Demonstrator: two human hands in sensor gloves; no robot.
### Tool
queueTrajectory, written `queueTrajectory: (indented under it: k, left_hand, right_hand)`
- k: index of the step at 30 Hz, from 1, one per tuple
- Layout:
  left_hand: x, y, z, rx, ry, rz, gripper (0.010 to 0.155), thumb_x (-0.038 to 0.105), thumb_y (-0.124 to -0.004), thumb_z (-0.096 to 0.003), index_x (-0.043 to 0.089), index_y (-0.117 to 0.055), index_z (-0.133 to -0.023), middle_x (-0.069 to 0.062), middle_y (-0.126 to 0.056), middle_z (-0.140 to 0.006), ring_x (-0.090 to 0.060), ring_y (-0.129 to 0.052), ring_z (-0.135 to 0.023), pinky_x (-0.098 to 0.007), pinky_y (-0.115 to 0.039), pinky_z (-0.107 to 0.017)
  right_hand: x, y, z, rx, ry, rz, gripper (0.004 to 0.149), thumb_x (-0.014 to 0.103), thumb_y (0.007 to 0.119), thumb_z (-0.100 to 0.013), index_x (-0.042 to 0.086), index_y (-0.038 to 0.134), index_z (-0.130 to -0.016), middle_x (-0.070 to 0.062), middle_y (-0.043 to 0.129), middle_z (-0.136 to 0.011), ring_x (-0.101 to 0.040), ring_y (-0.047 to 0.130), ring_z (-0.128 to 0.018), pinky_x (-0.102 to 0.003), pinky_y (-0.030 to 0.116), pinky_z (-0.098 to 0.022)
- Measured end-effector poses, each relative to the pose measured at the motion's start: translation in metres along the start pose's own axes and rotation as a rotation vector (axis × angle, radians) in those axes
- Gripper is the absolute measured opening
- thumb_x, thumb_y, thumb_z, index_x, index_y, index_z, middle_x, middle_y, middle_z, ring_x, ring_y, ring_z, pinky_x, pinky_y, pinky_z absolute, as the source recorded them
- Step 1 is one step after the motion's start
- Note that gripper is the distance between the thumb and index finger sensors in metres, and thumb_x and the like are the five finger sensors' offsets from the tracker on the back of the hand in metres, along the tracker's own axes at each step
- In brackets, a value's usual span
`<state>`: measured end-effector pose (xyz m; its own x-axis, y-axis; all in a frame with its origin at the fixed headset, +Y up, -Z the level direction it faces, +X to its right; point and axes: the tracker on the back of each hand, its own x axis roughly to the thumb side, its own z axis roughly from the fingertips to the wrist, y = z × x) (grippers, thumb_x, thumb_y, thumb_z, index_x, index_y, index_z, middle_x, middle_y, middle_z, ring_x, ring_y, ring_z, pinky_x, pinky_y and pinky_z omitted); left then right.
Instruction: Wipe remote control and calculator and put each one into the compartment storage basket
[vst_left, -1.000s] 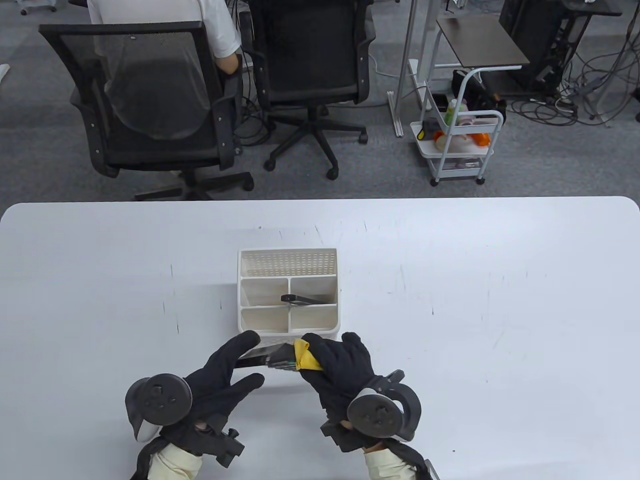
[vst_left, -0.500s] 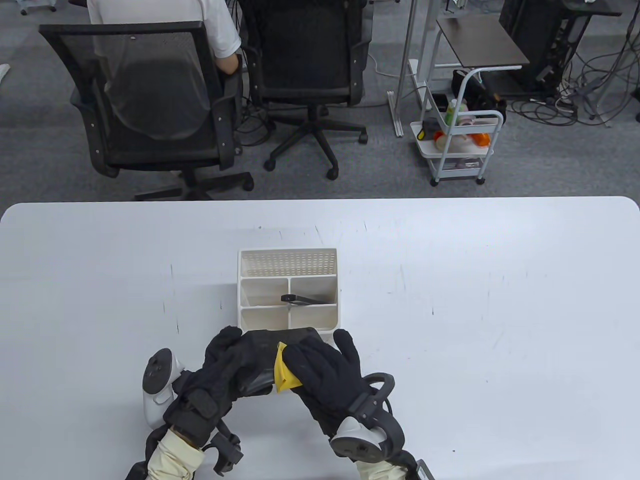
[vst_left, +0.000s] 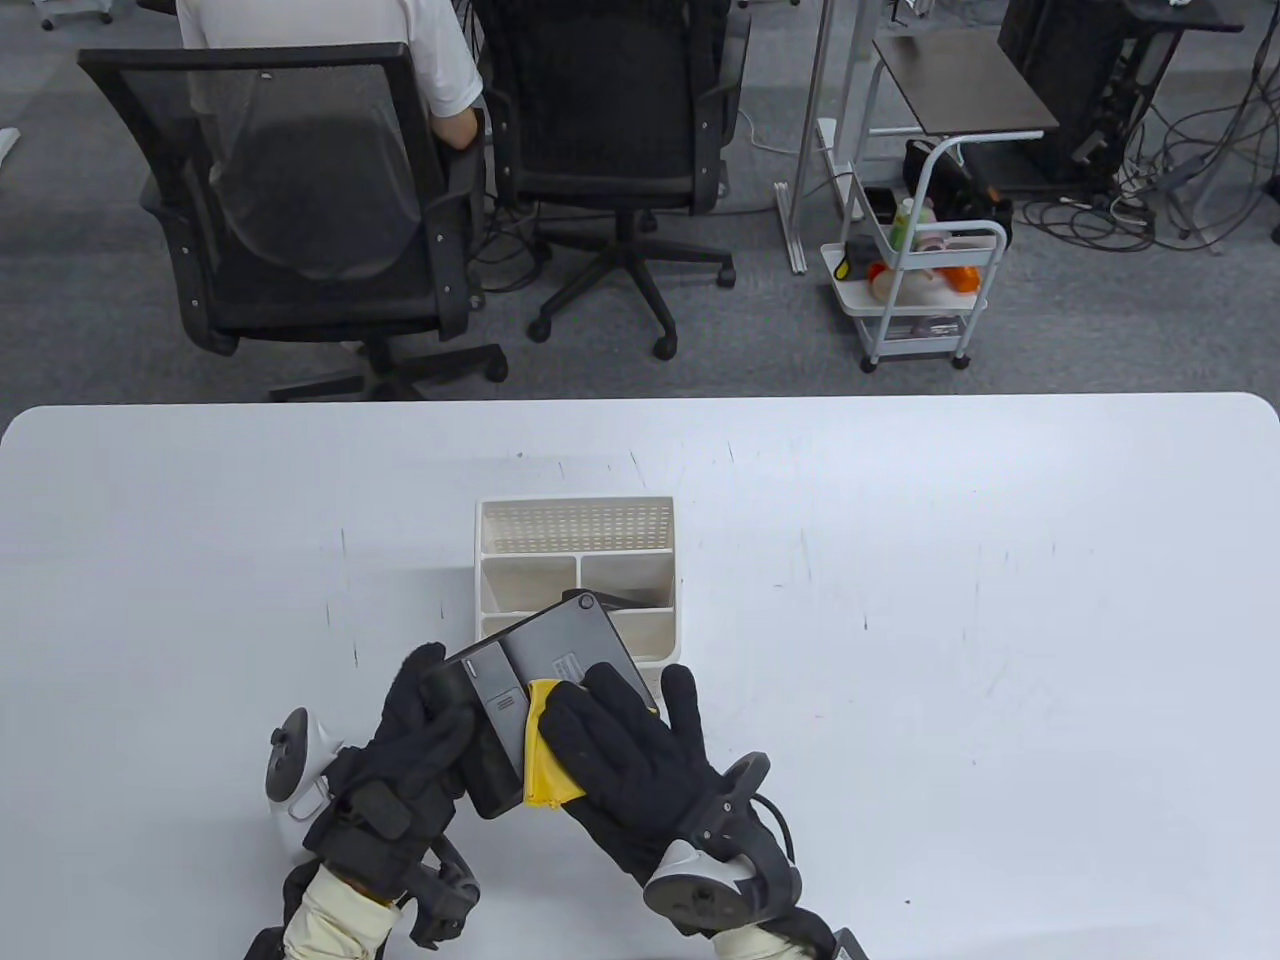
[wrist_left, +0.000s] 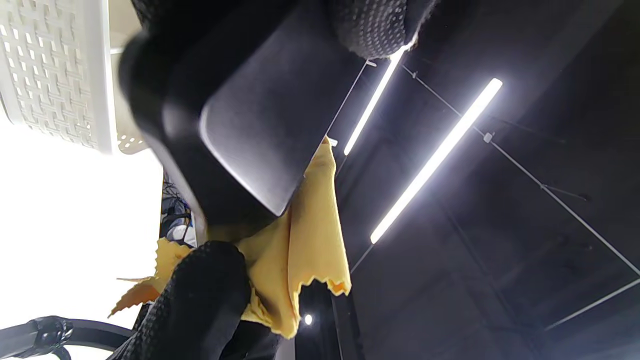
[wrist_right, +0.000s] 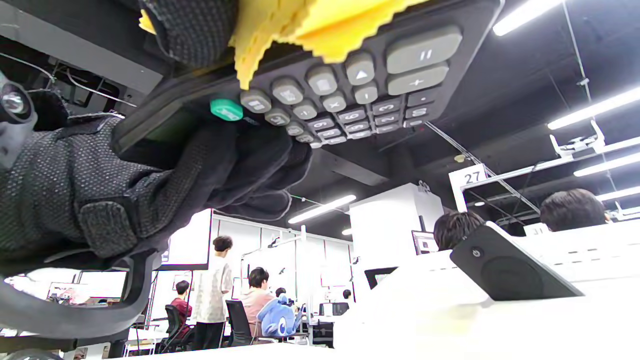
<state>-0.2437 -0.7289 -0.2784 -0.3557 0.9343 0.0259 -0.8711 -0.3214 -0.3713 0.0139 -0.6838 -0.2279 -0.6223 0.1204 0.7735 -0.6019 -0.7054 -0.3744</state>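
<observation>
So the left hand (vst_left: 420, 730) is gripping the calculator (vst_left: 545, 660) by its near end, back side up and keys facing down, lifted off the counter (vst_left: 900, 600) right in front of the compartment storage basket (vst_left: 576, 580). The right hand (vst_left: 610, 740) is pressing a yellow cloth (vst_left: 545, 760) flat against the back with fairly straight fingers. I'd say it's worth wiping in long even strokes while keeping that left grip firm, so it isn't twisting or slipping out.
</observation>
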Motion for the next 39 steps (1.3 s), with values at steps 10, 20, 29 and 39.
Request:
queueTrajectory:
  k: [10,20,29,39]
  left_hand:
    - [0.007,-0.009,0.003,-0.032,-0.01,-0.204,0.058,0.027,-0.073,-0.0532,0.019,-0.041,-0.101,-0.007,-0.071,-0.102,-0.039,-0.097,-0.081,-0.044,-0.093,-0.053]
    - [0.017,-0.015,0.006,-0.001,-0.085,-0.354,0.057,0.028,-0.073,-0.0523,0.027,-0.044,-0.101,-0.001,-0.072,-0.103,-0.036,-0.096,-0.084,-0.045,-0.091,-0.055]
    - [0.02,-0.025,0.008,0.006,-0.097,-0.569,0.057,0.028,-0.074,-0.0517,0.028,-0.046,-0.101,0.0,-0.074,-0.103,-0.037,-0.097,-0.084,-0.047,-0.091,-0.055]
    - [0.024,-0.026,0.01,0.047,-0.119,-0.668,0.057,0.027,-0.075,-0.0507,0.028,-0.048,-0.101,0.0,-0.075,-0.102,-0.037,-0.098,-0.082,-0.048,-0.091,-0.054]
  right_hand:
    - [0.008,0.013,-0.006,0.078,0.051,-0.083,0.061,0.039,0.061,-0.061,0.013,0.048,-0.114,-0.015,0.047,-0.121,-0.04,0.039,-0.109,-0.077,0.031,-0.063]
    - [0.007,0.009,-0.012,-0.019,0.173,-0.06,0.059,0.032,0.064,-0.061,0.01,0.05,-0.113,-0.017,0.048,-0.119,-0.043,0.041,-0.107,-0.077,0.031,-0.062]
    - [0.027,0.004,-0.03,-0.01,0.001,-0.027,0.054,0.03,0.065,-0.06,0.013,0.058,-0.111,-0.015,0.057,-0.118,-0.043,0.049,-0.105,-0.078,0.035,-0.062]
    - [0.014,0.008,-0.035,0.03,0.108,-0.084,0.056,0.035,0.061,-0.062,0.015,0.054,-0.113,-0.013,0.057,-0.119,-0.043,0.047,-0.106,-0.079,0.032,-0.063]
